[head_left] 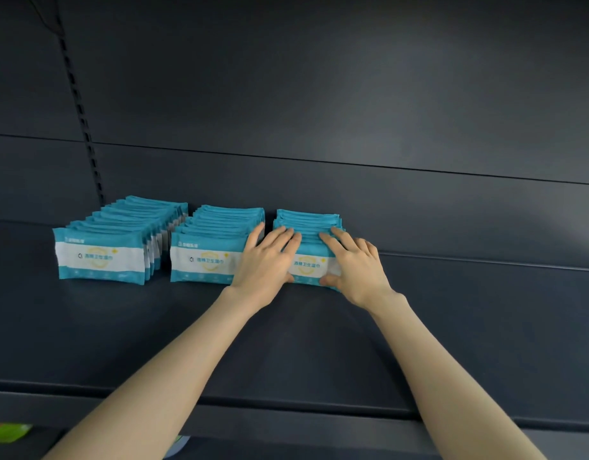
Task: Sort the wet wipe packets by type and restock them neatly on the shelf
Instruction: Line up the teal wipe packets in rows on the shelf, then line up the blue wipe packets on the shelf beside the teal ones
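Bare shelf (pixel 469 327) is left open right of the right packet row (pixel 308 220). Leftward, passage is blocked by the middle row (pixel 217 234).

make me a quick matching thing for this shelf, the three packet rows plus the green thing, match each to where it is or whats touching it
1 left row
2 middle row
3 right row
4 green item

a between two other rows
b left hand and right hand both rest on it
c bottom left corner, below the shelf
d nearest the slotted upright

Pairs: 1-d, 2-a, 3-b, 4-c
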Motion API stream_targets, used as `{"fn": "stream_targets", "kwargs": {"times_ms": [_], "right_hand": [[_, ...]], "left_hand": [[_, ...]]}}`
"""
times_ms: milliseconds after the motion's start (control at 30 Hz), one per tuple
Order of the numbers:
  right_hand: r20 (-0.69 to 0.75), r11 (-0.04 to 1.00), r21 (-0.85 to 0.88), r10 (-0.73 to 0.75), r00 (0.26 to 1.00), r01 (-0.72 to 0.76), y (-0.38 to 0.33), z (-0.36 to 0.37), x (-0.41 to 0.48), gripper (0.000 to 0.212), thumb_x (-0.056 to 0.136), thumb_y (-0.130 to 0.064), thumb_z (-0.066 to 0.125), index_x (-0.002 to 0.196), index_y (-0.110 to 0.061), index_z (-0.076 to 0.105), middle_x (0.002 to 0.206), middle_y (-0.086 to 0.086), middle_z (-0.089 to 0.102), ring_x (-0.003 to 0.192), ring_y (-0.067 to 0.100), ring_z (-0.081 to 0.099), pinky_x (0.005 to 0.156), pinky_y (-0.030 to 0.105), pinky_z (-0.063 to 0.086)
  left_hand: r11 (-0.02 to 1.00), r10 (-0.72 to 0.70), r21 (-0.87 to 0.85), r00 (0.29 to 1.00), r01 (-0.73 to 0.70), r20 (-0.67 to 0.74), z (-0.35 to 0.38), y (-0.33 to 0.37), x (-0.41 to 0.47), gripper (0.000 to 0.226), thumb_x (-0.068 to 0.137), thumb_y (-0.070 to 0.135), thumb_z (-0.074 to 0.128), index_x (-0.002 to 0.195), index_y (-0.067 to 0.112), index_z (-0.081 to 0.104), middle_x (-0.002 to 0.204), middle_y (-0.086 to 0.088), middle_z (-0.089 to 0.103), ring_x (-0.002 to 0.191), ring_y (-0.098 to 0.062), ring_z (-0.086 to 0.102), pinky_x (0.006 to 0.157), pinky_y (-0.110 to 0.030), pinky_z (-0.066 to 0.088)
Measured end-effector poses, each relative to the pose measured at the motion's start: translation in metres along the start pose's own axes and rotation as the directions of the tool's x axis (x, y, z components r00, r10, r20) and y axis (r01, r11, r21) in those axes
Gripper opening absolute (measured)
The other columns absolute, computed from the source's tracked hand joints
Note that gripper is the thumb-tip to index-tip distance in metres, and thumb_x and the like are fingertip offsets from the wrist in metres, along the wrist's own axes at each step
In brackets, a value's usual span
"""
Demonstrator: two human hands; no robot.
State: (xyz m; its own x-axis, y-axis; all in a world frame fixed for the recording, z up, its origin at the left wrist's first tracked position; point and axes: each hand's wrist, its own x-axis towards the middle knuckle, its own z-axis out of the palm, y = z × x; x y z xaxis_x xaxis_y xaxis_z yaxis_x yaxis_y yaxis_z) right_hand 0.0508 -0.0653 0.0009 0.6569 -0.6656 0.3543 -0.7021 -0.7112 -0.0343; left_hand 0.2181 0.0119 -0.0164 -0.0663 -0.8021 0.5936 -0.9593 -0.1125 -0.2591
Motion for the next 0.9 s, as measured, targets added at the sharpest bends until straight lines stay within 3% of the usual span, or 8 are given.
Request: {"fn": "stream_targets", "kwargs": {"times_ms": [100,200,300,400,467,567,700,900], "right_hand": [[0.014,1.000,-0.022,0.008,1.000,-0.007,0.000,0.000,-0.001,0.083,0.087,-0.044,0.061,0.152,-0.026,0.012,0.158,-0.001,0.012,0.138,0.027,0.024,0.116,0.037,0.009],[0.032,1.000,-0.025,0.016,0.999,-0.015,-0.002,-0.002,-0.002,0.083,0.087,-0.046,0.060,0.151,-0.026,0.012,0.158,0.000,0.012,0.138,0.028,0.023,0.116,0.039,0.008],[0.075,0.999,-0.010,0.031,0.997,-0.030,-0.003,-0.007,-0.002,0.084,0.086,-0.045,0.061,0.151,-0.026,0.011,0.158,0.001,0.009,0.141,0.029,0.016,0.117,0.041,0.007],[0.093,0.998,0.012,0.053,0.994,-0.055,-0.007,-0.018,-0.006,0.084,0.087,-0.043,0.062,0.152,-0.025,0.012,0.160,0.002,0.001,0.144,0.029,0.006,0.117,0.043,0.006],[0.060,0.995,0.068,0.070,0.996,-0.074,-0.007,-0.031,-0.014,0.077,0.089,-0.039,0.061,0.151,-0.023,0.017,0.160,0.003,0.000,0.144,0.029,0.006,0.116,0.042,0.010],[-0.062,0.983,0.163,0.100,0.993,-0.089,-0.004,-0.061,-0.039,0.058,0.093,-0.031,0.058,0.144,-0.017,0.035,0.156,0.008,0.022,0.138,0.030,0.026,0.109,0.038,0.025],[-0.236,0.961,0.261,0.160,0.958,-0.096,0.011,-0.099,-0.097,0.037,0.094,-0.031,0.055,0.129,-0.017,0.054,0.127,0.002,0.055,0.112,0.026,0.054,0.088,0.036,0.043],[-0.378,0.931,0.356,0.221,0.899,-0.079,0.062,-0.116,-0.215,0.019,0.093,-0.026,0.058,0.106,-0.014,0.065,0.099,-0.002,0.066,0.091,0.017,0.064,0.078,0.037,0.050]], "left_hand": [[1.000,-0.024,0.015,0.998,0.024,0.051,-0.005,0.002,0.000,0.087,0.051,0.038,0.091,0.126,0.007,0.059,0.127,-0.007,0.062,0.122,-0.022,0.056,0.108,-0.047,0.028],[1.000,-0.030,0.002,0.989,0.030,0.144,-0.010,0.003,0.001,0.080,0.085,0.037,0.065,0.149,0.011,0.024,0.155,-0.004,0.028,0.145,-0.019,0.019,0.115,-0.044,-0.005],[0.999,-0.021,0.030,0.976,0.014,0.217,-0.018,0.003,0.002,0.076,0.094,0.038,0.052,0.151,0.011,0.009,0.159,-0.003,0.013,0.147,-0.019,0.005,0.115,-0.047,-0.012],[0.999,-0.010,-0.026,0.967,0.018,0.256,-0.038,0.002,0.006,0.071,0.095,0.037,0.050,0.151,0.012,0.013,0.159,-0.006,0.011,0.147,-0.020,0.001,0.116,-0.049,-0.007],[0.994,-0.011,-0.100,0.974,0.034,0.225,-0.055,0.004,0.008,0.063,0.096,0.036,0.049,0.149,0.014,0.023,0.157,-0.006,0.020,0.146,-0.020,0.010,0.117,-0.046,-0.001],[0.969,-0.034,-0.243,0.996,0.052,0.077,-0.091,0.016,0.004,0.047,0.096,0.035,0.050,0.138,0.018,0.043,0.139,-0.001,0.048,0.132,-0.019,0.037,0.115,-0.039,0.014],[0.884,-0.117,-0.465,0.985,0.044,-0.128,-0.141,0.057,-0.010,0.031,0.093,0.030,0.057,0.120,0.016,0.060,0.110,0.001,0.066,0.104,-0.022,0.059,0.087,-0.037,0.045],[0.783,-0.128,-0.623,0.978,-0.003,-0.165,-0.167,0.162,-0.053,0.022,0.087,0.034,0.061,0.100,0.018,0.067,0.078,0.009,0.067,0.070,-0.013,0.064,0.067,-0.039,0.054]]}}
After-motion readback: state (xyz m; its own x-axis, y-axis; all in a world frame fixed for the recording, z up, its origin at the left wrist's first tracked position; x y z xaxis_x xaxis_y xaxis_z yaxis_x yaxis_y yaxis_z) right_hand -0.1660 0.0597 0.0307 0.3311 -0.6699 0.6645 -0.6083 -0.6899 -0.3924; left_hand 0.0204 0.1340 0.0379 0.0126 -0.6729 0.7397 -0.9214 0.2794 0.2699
